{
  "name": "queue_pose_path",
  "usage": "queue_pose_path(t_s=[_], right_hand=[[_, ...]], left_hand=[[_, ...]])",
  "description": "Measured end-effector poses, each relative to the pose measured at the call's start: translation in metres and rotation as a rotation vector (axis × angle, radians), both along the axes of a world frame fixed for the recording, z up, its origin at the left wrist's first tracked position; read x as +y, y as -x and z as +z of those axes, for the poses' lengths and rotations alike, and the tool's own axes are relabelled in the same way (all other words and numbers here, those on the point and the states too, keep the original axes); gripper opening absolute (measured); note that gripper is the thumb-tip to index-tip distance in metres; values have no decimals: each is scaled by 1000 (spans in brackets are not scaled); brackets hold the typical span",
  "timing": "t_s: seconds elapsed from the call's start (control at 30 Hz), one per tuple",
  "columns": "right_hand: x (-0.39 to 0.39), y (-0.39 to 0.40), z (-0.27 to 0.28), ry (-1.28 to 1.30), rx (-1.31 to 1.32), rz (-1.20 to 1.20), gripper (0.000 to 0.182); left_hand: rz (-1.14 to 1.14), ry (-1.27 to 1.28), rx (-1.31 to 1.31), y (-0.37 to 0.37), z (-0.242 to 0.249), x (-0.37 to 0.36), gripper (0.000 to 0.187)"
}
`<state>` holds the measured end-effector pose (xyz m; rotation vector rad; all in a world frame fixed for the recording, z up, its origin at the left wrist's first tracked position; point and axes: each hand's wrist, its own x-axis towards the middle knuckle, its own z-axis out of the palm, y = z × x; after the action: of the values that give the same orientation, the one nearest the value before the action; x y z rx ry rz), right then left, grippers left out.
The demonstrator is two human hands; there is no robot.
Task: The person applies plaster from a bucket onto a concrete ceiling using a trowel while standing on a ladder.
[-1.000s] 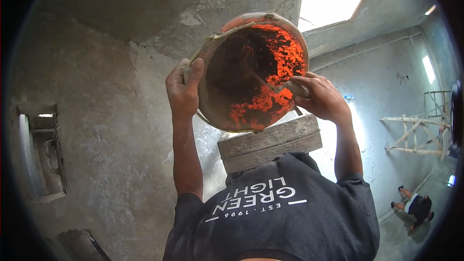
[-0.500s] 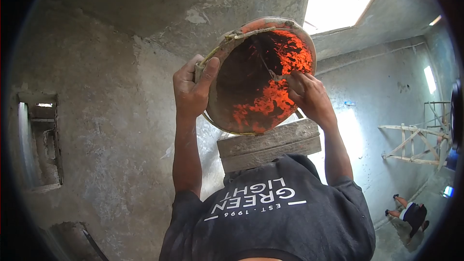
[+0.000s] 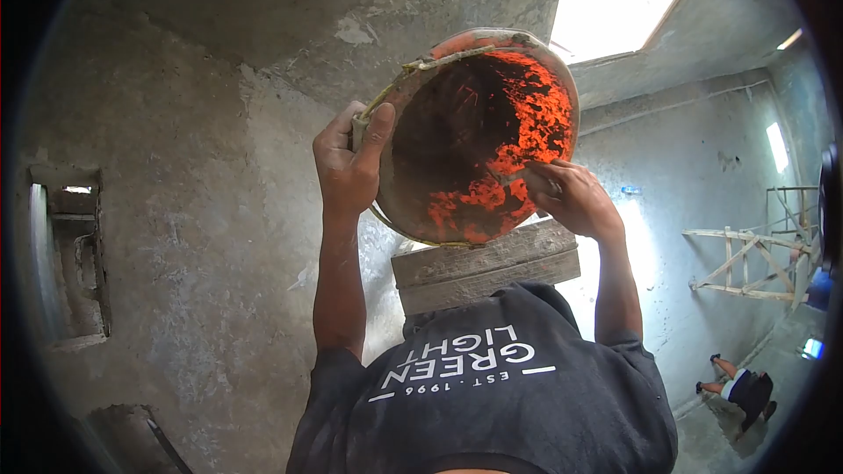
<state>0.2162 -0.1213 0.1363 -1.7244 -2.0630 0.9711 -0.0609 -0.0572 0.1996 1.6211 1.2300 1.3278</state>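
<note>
A round bucket [image 3: 540, 114] with a bright orange inside, streaked with dark residue, is tilted so that its mouth faces me. My left hand [image 3: 351, 162] grips its left rim, thumb over the edge, beside the yellowish handle [image 3: 386, 95]. At the lower right of the mouth, my right hand [image 3: 575, 197] is closed around a mortar-coated trowel [image 3: 509, 177] that reaches into the bucket. Its blade is mostly lost against the dark interior. What lies deep in the bucket is too dark to make out.
Below the bucket, wooden planks [image 3: 487, 268] lie close to my chest. A bare plastered wall [image 3: 202, 281] rises on the left. On the right, far lower, are a wooden scaffold frame [image 3: 746, 263] and another person [image 3: 746, 391]. A bright opening [image 3: 623, 0] is at the top.
My right hand has moved slightly down and right along the bucket's inside with the trowel. More orange shows at the upper right. My left hand stays on the rim.
</note>
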Motion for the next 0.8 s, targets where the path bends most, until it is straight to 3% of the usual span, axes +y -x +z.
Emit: queue_pose_path(t_s=[0.6, 0.7, 0.8], right_hand=[[-27, -6, 15, 50, -119, -157, 26], [-25, -2, 0, 14, -160, -171, 26], [-27, -2, -13, -135, 7, -163, 20]], left_hand=[[8, -233, 432, -32, 20, -12, 29], [-25, -229, 451, -32, 21, -13, 28], [-102, -198, 351, -46, 20, -18, 32]])
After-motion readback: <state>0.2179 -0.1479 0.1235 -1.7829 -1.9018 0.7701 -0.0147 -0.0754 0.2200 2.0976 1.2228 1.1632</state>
